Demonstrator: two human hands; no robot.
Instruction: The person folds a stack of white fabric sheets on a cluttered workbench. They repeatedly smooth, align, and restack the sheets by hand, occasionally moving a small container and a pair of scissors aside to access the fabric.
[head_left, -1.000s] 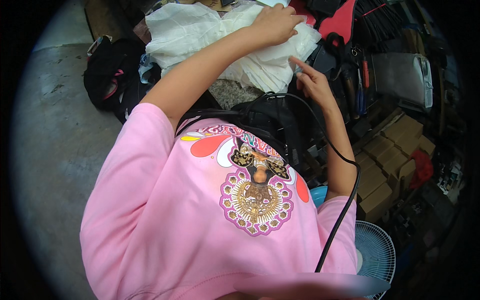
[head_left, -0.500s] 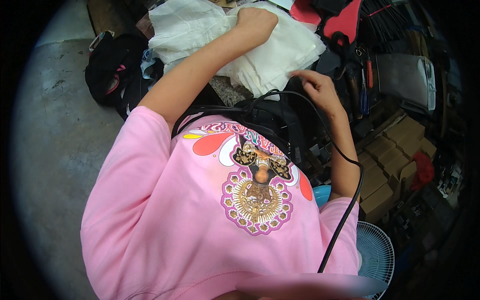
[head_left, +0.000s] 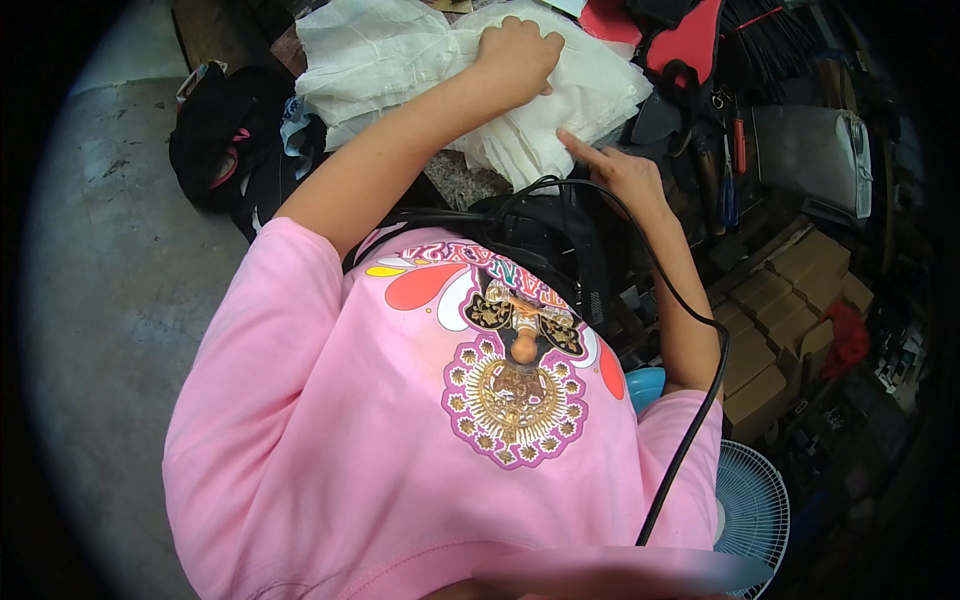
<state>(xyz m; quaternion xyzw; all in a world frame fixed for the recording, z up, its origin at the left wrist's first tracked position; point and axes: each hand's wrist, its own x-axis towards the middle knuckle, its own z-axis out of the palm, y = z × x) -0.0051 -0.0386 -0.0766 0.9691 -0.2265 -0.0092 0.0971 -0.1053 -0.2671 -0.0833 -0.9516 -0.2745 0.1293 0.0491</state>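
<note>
A loose pile of thin white cloth sheets (head_left: pixel 515 140) lies at the top middle, creased and layered with uneven edges. My left hand (head_left: pixel 520 60) rests on top of the pile, knuckles up. Its fingers are bent but apart, and the tips are hidden from me. At the pile's near right edge is my right hand (head_left: pixel 628 180). Its index finger is stretched out onto the cloth, while the other fingers curl loosely. Nothing shows in its grasp.
A black cable (head_left: pixel 690 310) runs past my right forearm. Scissors, a red-handled screwdriver (head_left: pixel 739 145) and blue-handled pliers (head_left: pixel 730 200) lie right of the cloth. Cardboard boxes (head_left: pixel 755 390), a fan (head_left: pixel 752 510) and a black bag (head_left: pixel 215 145) stand around me.
My left hand has loosened from a fist, its fingers coming apart on the cloth. My right hand has shifted left, its index finger reaching further onto the pile.
</note>
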